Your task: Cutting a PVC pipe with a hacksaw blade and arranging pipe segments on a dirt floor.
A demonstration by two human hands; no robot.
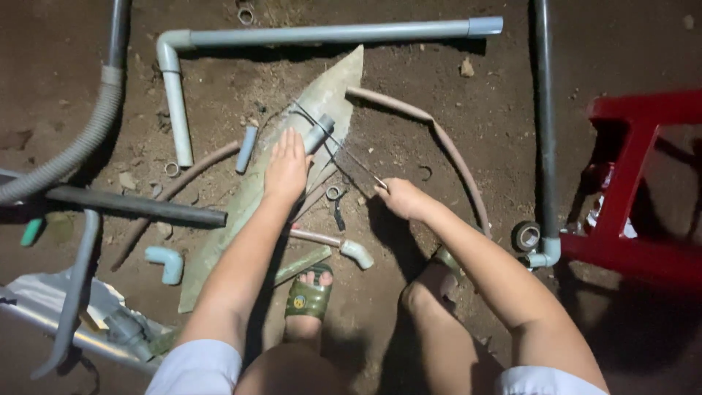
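Note:
My left hand presses down on a short grey pipe piece that lies on a long pointed slab on the dirt ground. In my right hand is the handle end of a thin hacksaw, whose blade crosses the pipe piece near its far end. My foot in a green sandal rests on the slab's near part.
A long grey pipe with an elbow lies at the far side. A short pipe offcut, an elbow fitting, pipe rings and a curved brown hose lie around. A red plastic stool stands right. Dark pipes and a corrugated hose lie left.

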